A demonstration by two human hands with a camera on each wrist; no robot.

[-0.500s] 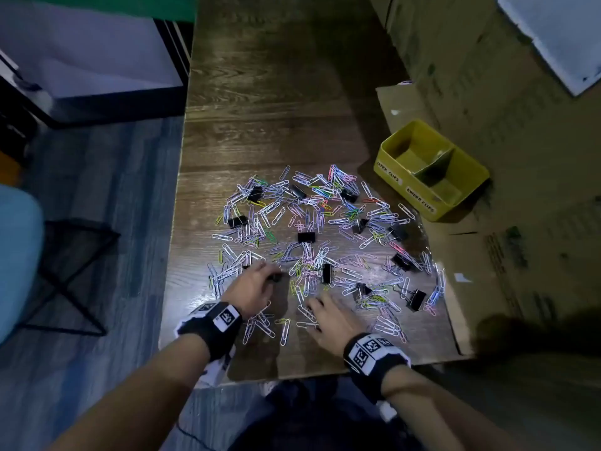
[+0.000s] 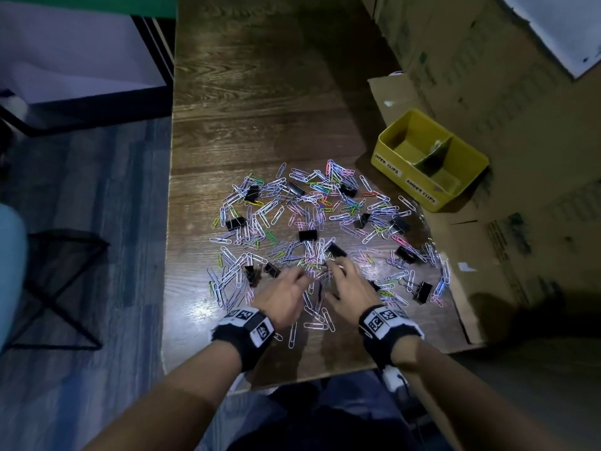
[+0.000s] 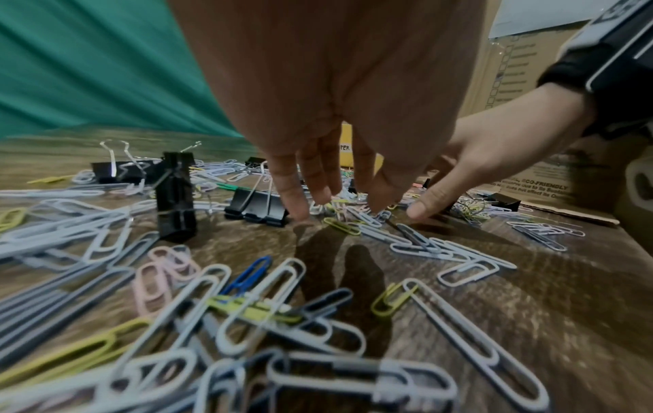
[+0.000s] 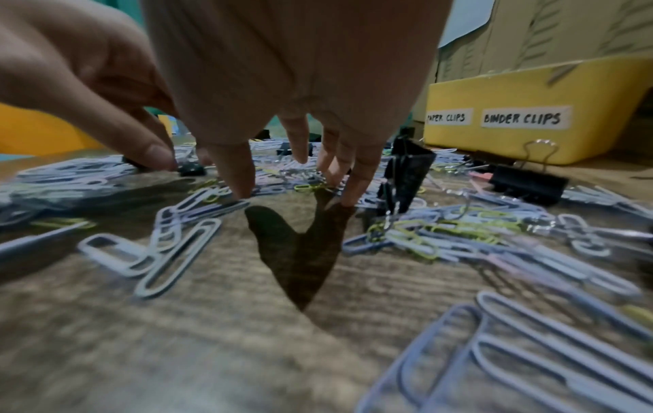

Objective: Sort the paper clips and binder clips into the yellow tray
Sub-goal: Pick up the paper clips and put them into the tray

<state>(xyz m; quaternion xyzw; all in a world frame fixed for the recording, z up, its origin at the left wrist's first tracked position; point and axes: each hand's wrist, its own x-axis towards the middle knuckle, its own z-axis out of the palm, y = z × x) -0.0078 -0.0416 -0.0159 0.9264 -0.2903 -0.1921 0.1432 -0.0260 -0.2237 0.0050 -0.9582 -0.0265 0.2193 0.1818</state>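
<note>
We are reaching over the worktop's near edge with both hands side by side. We are lowering our left hand with fingers straight and slightly spread, tips touching the paper clips; it is gripping nothing. We are holding our right hand just beside it, fingers likewise spread and pointing down onto the clips, pinching nothing we can make out. Beyond the fingertips the coloured clips are lying scattered across the middle of the worktop, with black binder clips dotted among them. Farther off, at the worktop's right edge, the yellow tray is sitting on flattened cardboard, its two compartments labelled for paper clips and binder clips.
</note>
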